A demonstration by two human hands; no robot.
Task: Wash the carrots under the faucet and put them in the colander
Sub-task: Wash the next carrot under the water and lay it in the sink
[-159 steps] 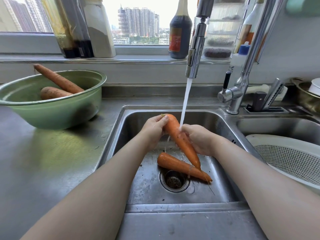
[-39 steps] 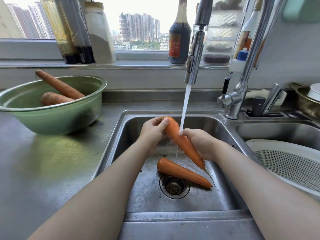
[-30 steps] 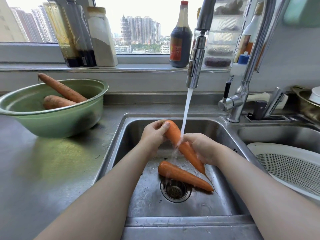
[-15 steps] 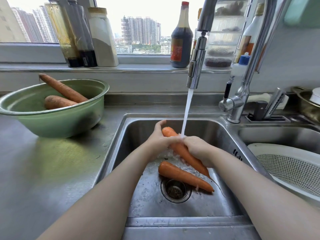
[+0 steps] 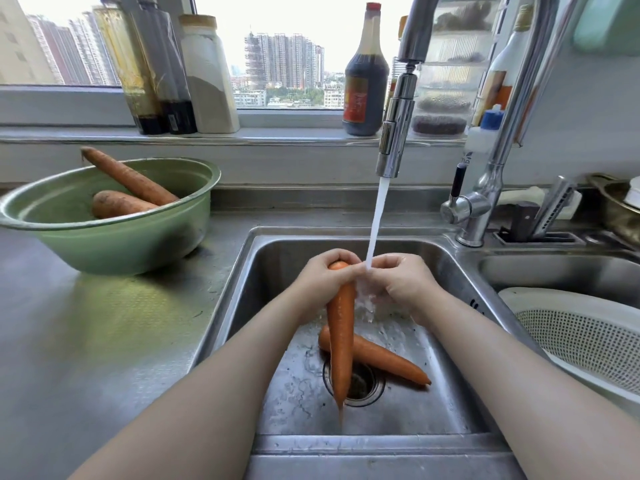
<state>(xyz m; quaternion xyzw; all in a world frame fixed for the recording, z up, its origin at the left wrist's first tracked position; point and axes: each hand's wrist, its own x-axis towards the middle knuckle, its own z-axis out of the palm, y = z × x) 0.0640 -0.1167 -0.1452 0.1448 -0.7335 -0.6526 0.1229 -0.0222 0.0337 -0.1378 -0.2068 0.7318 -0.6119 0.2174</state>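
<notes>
My left hand (image 5: 323, 284) grips the thick top of a wet orange carrot (image 5: 341, 334), which hangs straight down over the drain in the steel sink (image 5: 277, 258). Just right of it, my right hand (image 5: 403, 287) is curled under the water stream (image 5: 377, 216) from the faucet head (image 5: 394, 133). Its fingertips meet my left hand near the carrot's top, and splashing hides whether they touch the carrot. A second carrot (image 5: 384, 360) lies on the sink floor beside the drain. The white colander (image 5: 588, 337) sits in the right basin.
A green bowl (image 5: 104, 223) on the left counter holds two unwashed carrots (image 5: 128, 176). Bottles and jars line the windowsill. The faucet base and a knife holder (image 5: 540, 223) stand behind the sinks, and a metal pot (image 5: 620, 206) is at the far right.
The carrot has swung from a slant to hanging straight down from my left hand. My right hand has come off its middle and now sits beside its top under the stream.
</notes>
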